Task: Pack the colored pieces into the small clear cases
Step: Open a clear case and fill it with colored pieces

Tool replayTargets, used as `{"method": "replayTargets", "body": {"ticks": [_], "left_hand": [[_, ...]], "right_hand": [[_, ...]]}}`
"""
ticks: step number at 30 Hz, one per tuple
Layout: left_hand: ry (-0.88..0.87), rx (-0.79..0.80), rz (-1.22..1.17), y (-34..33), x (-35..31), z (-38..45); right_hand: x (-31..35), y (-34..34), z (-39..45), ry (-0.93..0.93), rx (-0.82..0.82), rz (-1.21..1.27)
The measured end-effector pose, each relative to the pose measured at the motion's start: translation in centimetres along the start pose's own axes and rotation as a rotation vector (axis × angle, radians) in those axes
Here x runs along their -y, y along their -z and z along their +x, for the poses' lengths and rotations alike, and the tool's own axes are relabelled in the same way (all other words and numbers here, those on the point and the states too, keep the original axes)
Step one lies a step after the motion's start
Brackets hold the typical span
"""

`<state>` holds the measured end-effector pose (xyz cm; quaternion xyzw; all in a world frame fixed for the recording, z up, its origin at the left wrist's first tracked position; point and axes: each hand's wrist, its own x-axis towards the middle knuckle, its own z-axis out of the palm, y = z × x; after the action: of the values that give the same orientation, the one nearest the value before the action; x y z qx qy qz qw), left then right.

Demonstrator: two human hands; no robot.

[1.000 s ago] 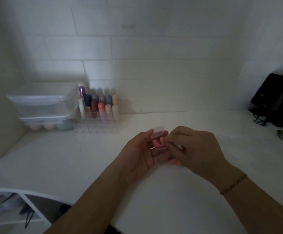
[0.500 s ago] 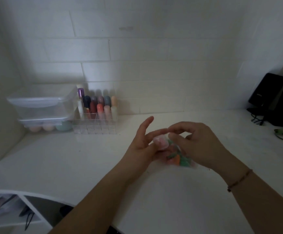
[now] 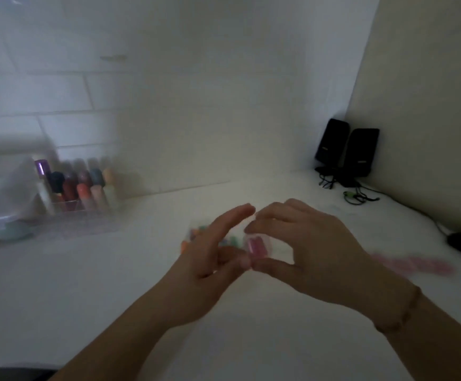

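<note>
Since the earlier frame, view swings right; small clear plastic case [image 3: 256, 247] with pink pieces inside passes toward right hand [image 3: 303, 243], pinched between its thumb and forefinger. Left hand [image 3: 213, 259] touches the case's left edge, fingers fairly straight, loosening. Judgement: one case filled, apparently closed; lid blurred. Loose heap of coloured pieces [image 3: 196, 235] lies behind left hand, still to pack. White surface [image 3: 114, 284], dim room, tiled wall. Clear organiser of coloured tubes [image 3: 78, 188] back left; two black speakers [image 3: 347, 151] in corner.
</note>
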<state>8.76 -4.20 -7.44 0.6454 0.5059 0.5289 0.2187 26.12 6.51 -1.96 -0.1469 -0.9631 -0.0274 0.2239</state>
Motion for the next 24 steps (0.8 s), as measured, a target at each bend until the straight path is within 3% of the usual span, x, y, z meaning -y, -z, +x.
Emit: {"method": "replayTargets", "body": {"ticks": [4,6,8,16,20,24], "left_hand": [[-0.112,-0.017,0.617,-1.3,0.8,2.0],[-0.011,0.054,0.857,-1.7,1.8,3.1],[0.123,0.135,0.967,-2.2,3.0,3.7],[0.115,0.07,0.938,-0.9,6.0,3.3],[0.131,-0.002,0.889,1.5,6.3,2.7],[0.152,-0.057,0.838,3.0,6.4,2.6]], "right_hand": [[-7.1,1.4,-5.4,-0.369,-0.083,0.008],[-9.8,0.7,-7.5,-0.537,-0.014,-0.011],[-11.0,-0.5,-8.8,-0.584,0.035,-0.031],[-12.1,-3.4,-9.7,-0.532,0.114,-0.07],[-12.8,-3.8,-10.2,-0.581,0.051,-0.062],[-10.9,-3.9,-8.9,-0.484,-0.079,-0.014]]}}
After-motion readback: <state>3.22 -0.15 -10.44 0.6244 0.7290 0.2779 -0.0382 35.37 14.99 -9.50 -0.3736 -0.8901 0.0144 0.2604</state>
